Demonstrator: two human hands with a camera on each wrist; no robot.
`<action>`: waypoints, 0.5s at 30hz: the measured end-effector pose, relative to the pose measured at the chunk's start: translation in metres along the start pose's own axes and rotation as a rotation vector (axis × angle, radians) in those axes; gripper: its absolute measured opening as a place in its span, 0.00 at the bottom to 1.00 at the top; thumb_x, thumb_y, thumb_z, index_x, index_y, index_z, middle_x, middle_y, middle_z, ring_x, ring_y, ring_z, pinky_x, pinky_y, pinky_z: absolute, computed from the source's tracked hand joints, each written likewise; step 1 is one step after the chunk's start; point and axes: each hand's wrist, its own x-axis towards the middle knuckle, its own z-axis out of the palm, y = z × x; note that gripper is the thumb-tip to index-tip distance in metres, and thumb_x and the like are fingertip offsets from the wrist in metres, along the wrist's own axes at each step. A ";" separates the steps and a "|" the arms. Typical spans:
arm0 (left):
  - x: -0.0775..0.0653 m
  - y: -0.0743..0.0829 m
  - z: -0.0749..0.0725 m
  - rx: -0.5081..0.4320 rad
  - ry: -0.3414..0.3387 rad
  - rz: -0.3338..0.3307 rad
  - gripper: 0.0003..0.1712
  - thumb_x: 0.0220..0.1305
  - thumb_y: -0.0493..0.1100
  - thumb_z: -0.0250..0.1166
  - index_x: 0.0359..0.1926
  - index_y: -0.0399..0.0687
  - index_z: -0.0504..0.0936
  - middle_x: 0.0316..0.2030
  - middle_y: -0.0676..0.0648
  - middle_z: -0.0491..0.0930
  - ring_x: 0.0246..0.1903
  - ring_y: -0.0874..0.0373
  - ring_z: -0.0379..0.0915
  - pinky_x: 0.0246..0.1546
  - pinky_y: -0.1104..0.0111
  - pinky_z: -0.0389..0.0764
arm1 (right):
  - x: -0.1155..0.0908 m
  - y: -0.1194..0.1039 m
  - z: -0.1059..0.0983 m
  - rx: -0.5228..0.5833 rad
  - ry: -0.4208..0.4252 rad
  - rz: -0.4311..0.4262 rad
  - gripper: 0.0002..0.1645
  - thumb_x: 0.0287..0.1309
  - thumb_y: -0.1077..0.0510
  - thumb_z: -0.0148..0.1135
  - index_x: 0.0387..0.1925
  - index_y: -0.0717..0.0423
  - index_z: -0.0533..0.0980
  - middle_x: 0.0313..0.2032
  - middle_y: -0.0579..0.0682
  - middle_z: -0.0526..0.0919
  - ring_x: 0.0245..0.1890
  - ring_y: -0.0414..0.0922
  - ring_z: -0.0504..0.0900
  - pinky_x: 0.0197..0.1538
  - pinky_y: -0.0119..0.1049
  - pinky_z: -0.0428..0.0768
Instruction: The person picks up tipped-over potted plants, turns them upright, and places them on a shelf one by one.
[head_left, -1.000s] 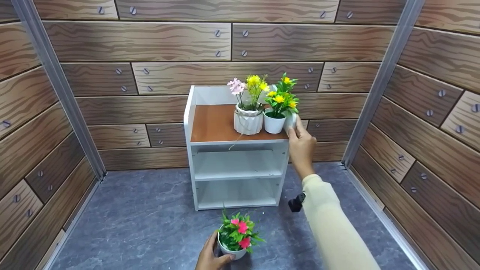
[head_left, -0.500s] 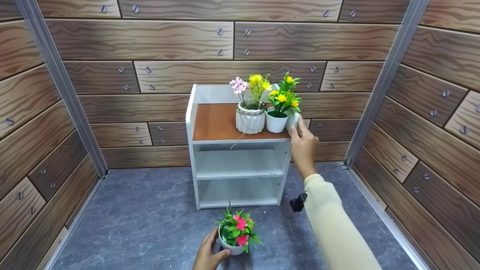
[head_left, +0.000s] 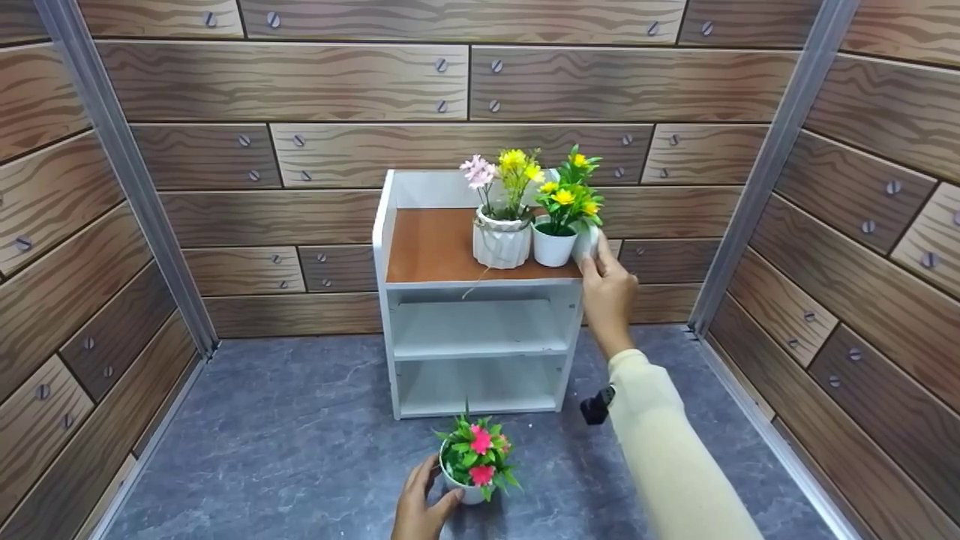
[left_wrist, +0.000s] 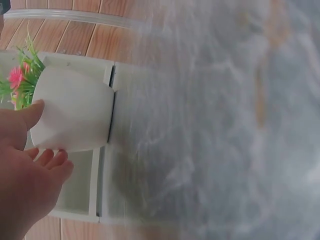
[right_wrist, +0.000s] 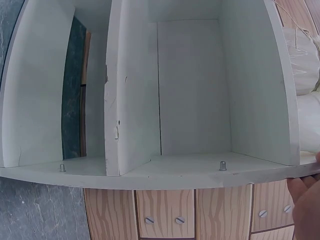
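Note:
In the head view my left hand (head_left: 421, 501) holds a small white flowerpot (left_wrist: 75, 107) with green leaves and pink flowers (head_left: 480, 450) at the lower middle. The thumb and fingers curve round the pot's side, in front of the white shelf unit (head_left: 480, 354). My right hand (head_left: 609, 294) grips the top of the unit's right side panel, thumb in front. On the unit's brown top stand a ribbed white pot (head_left: 501, 244) with pink and yellow flowers and, to its right, a smooth white pot (head_left: 554, 249) with yellow flowers. In the right wrist view, the right hand (right_wrist: 306, 207) shows at the panel's edge.
Wood-print walls (head_left: 337, 82) enclose the dark grey marbled floor (head_left: 285, 435) on three sides. Two lower compartments of the unit face forward. A thin string (head_left: 474, 282) hangs from the ribbed pot over the top's front edge. A black device (head_left: 596, 406) sits under the right wrist.
The pink-flowered pot in my left hand has shifted slightly up, towards the shelf unit, and stands straighter. The right hand keeps its grip on the side panel; the head view has shifted slightly.

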 end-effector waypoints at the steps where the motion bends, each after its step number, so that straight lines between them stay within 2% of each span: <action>1: 0.000 0.001 0.001 -0.002 -0.003 -0.003 0.42 0.52 0.42 0.73 0.64 0.30 0.65 0.59 0.31 0.67 0.58 0.34 0.66 0.60 0.45 0.66 | 0.000 0.000 0.000 0.000 -0.002 0.000 0.27 0.60 0.59 0.63 0.62 0.46 0.73 0.50 0.58 0.80 0.44 0.49 0.82 0.45 0.48 0.80; 4: 0.001 0.000 0.003 0.004 -0.026 -0.007 0.47 0.51 0.45 0.74 0.67 0.31 0.62 0.61 0.30 0.64 0.60 0.34 0.63 0.60 0.45 0.66 | 0.000 -0.001 -0.001 -0.004 -0.002 0.000 0.27 0.60 0.59 0.63 0.62 0.46 0.73 0.50 0.58 0.81 0.43 0.49 0.82 0.44 0.47 0.80; 8: 0.003 -0.004 0.007 -0.003 -0.042 0.052 0.54 0.47 0.45 0.76 0.68 0.29 0.58 0.63 0.28 0.60 0.62 0.33 0.60 0.61 0.44 0.65 | 0.000 -0.001 -0.001 -0.001 -0.011 0.005 0.27 0.60 0.58 0.63 0.62 0.45 0.72 0.49 0.58 0.81 0.34 0.47 0.81 0.36 0.42 0.78; 9: 0.004 -0.004 0.007 -0.007 -0.044 0.050 0.55 0.46 0.46 0.77 0.68 0.29 0.57 0.63 0.27 0.59 0.62 0.32 0.60 0.61 0.44 0.64 | -0.001 -0.001 -0.001 0.000 -0.013 0.006 0.27 0.60 0.58 0.63 0.62 0.45 0.72 0.49 0.58 0.81 0.32 0.47 0.80 0.34 0.40 0.77; 12: 0.009 -0.003 0.011 -0.024 -0.047 -0.008 0.58 0.45 0.49 0.78 0.70 0.30 0.55 0.64 0.27 0.57 0.63 0.32 0.57 0.62 0.44 0.62 | -0.001 -0.001 -0.001 0.002 -0.018 0.010 0.27 0.60 0.58 0.63 0.62 0.45 0.72 0.49 0.59 0.81 0.34 0.46 0.80 0.35 0.40 0.78; 15: 0.016 -0.002 0.015 -0.058 -0.055 -0.098 0.61 0.44 0.50 0.78 0.71 0.32 0.52 0.66 0.26 0.54 0.65 0.31 0.53 0.64 0.44 0.60 | -0.001 0.000 -0.002 0.006 -0.013 0.012 0.27 0.60 0.58 0.63 0.62 0.45 0.73 0.50 0.58 0.81 0.38 0.46 0.81 0.38 0.44 0.79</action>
